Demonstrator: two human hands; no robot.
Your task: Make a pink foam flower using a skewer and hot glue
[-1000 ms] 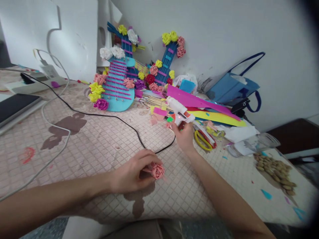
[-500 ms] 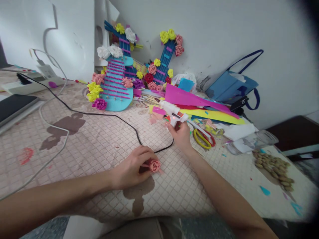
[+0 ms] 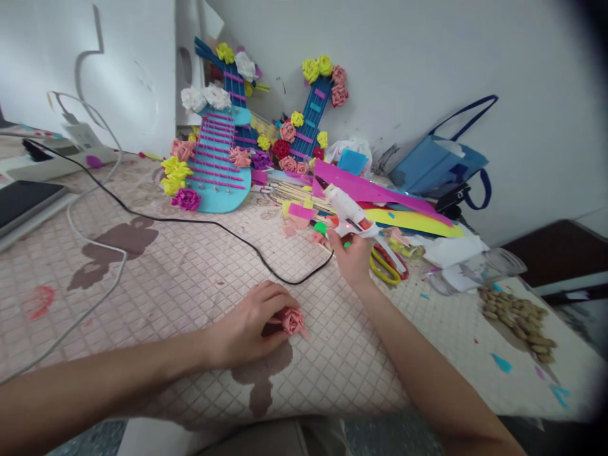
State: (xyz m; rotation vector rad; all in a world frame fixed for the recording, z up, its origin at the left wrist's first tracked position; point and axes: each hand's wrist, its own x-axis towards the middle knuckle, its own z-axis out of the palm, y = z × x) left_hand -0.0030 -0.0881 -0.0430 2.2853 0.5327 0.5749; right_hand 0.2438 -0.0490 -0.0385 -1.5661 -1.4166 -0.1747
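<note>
A pink paper rose (image 3: 292,321) rests low over the table in my left hand (image 3: 251,326), whose fingers are wrapped round its back and side. Farther to the right, my right hand (image 3: 352,258) is closed on a white hot glue gun (image 3: 348,211) with a small red light lit. Its nozzle points up and to the left, over thin wooden sticks and paper scraps. From the gun's grip a black cord (image 3: 256,252) runs left across the table. Yellow-handled scissors (image 3: 386,266) lie just right of my right hand.
Turquoise and blue string-instrument shapes (image 3: 221,158) decorated with paper flowers lean at the back. Coloured paper sheets (image 3: 408,221), a clear jar (image 3: 491,269) and unshelled peanuts (image 3: 515,320) lie to the right. A blue bag (image 3: 427,161) stands by the wall; a white cable (image 3: 102,244) crosses the left side.
My right hand has moved a little right, and the glue gun has shifted right and tilted its nozzle further upward. The black cord's curve has shifted. My left hand keeps its hold on the rose.
</note>
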